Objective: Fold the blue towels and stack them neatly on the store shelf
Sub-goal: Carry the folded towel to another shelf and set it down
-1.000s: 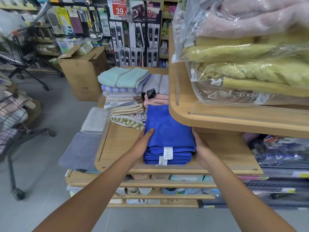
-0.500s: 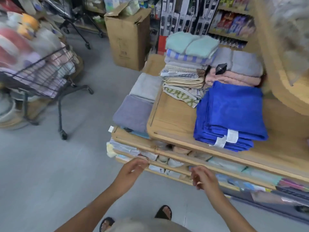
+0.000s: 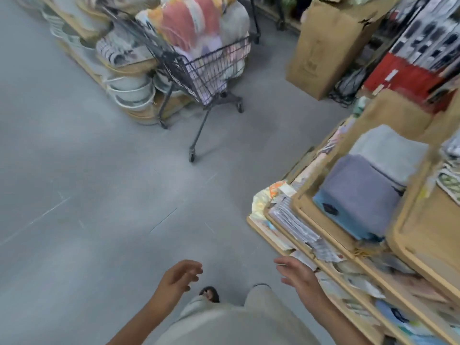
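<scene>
Grey shop floor (image 3: 99,195) fills most of what I see, blurred by motion. Nearest, my beige trousers (image 3: 224,319) and one sandalled foot (image 3: 209,293) show below me. My left hand (image 3: 178,280) hangs over the bare floor, fingers loosely curled and apart, holding nothing. My right hand (image 3: 298,277) is also free, fingers relaxed and spread, just beside the front edge of the lowest tier of the wooden store shelf (image 3: 301,207) on my right.

Flat packaged goods (image 3: 298,225) crowd that shelf's lower tiers. Higher up, at its left end, a purple-grey folded towel (image 3: 361,192) lies on a light blue towel (image 3: 343,217), with a grey folded towel (image 3: 388,150) just behind. Patterned towels (image 3: 450,180) are cut off at the right edge, and the blue towels lie outside this view.

Farther off, across the open floor, a dark wire shopping cart (image 3: 199,68) stands piled with pastel textiles (image 3: 194,23). Stacked bowls (image 3: 132,90) sit on a low stand to its left, and a tall cardboard box (image 3: 323,46) stands to its right. Goods behind the box are too smeared to name.
</scene>
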The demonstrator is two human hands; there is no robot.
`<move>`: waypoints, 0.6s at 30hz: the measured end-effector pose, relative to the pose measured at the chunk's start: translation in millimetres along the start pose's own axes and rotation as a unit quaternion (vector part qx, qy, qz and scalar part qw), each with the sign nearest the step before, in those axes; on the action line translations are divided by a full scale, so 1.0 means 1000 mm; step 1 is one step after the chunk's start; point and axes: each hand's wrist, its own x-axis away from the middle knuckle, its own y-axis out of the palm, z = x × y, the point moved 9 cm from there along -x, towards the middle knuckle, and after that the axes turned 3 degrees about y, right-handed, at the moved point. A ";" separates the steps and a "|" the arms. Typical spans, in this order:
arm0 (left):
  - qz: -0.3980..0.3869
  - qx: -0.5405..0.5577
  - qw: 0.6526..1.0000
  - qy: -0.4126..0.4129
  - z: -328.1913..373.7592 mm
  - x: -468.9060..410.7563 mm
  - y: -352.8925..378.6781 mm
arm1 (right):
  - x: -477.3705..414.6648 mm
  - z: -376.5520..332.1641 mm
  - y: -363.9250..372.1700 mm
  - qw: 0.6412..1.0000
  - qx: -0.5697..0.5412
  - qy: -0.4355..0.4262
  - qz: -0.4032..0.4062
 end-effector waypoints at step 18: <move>0.058 0.050 0.997 -0.033 0.152 -0.225 -0.139 | -0.270 -0.257 0.111 0.995 0.003 -0.022 -0.097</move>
